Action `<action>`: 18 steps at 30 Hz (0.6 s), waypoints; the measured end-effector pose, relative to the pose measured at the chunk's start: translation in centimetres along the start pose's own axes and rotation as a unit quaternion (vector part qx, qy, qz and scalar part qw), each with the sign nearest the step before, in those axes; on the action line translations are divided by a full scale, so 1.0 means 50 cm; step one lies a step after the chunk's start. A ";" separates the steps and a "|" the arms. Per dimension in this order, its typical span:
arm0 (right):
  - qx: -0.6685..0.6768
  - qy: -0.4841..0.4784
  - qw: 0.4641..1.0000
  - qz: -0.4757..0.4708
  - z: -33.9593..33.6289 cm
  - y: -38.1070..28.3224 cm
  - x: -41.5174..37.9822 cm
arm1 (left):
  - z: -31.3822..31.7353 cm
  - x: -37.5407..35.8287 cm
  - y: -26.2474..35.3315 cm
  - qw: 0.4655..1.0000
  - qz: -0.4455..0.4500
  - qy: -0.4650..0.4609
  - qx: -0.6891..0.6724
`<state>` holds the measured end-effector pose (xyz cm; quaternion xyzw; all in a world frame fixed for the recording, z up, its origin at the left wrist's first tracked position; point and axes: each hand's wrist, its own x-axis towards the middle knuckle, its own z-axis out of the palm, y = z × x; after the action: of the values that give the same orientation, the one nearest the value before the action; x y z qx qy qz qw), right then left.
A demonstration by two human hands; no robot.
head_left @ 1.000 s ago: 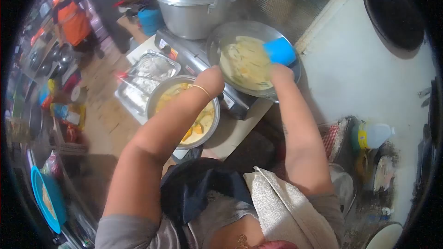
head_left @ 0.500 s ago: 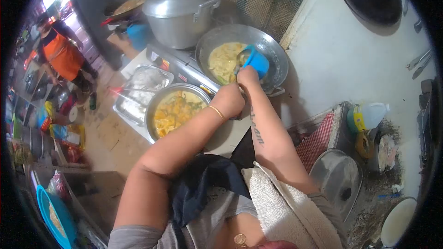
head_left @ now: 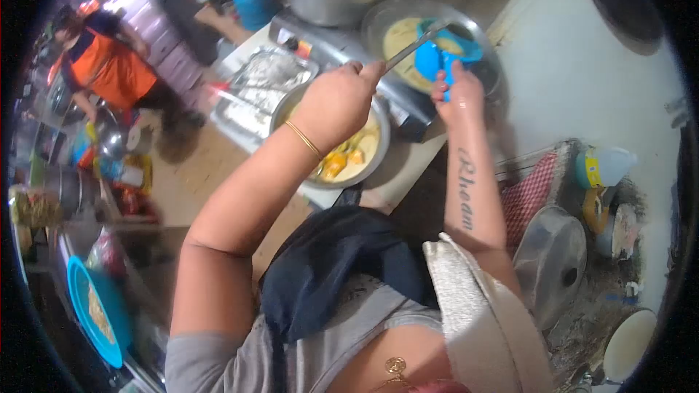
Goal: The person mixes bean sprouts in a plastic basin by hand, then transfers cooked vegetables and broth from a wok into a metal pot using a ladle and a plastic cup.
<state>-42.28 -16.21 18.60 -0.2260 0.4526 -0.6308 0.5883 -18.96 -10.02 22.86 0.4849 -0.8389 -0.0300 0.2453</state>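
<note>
holding a blue cup (head_left: 435,60) by its handle, the right hand (head_left: 457,96) has its fingers closed around that handle. the cup sits over the near edge of the wide pan (head_left: 477,29) on the stove, and it is tipped on its side. its mouth looks turned up and to the right, toward the yellow food in the pan, and its long way runs from the hand up toward the pan.

the left hand (head_left: 336,105) is a closed fist around a thin metal handle, which looks like a spoon (head_left: 415,44). the spoon is a long straight stick. it slants up and to the right from the fist, and its far end reaches the cup. the end is hard to see, so i cannot tell if it is inside the cup or just beside it.

under the left arm sits a round metal bowl (head_left: 379,147) with yellow soup and orange chunks in it. there is still plenty of food in the pan too. so i think the moving of food is only partly done, with more left to scoop.

a foil tray (head_left: 255,87) lies past the bowl. a person in an orange apron (head_left: 109,65) stands far off on the left.
</note>
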 end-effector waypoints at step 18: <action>-0.755 -0.150 0.621 -0.148 0.036 0.322 -0.230 | -0.062 -0.550 -0.151 0.982 -0.187 0.020 -0.013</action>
<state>-29.76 -4.24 8.83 -0.7463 0.6355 -0.1031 0.1689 -0.30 9.34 12.89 0.6305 -0.7280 -0.0761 0.2582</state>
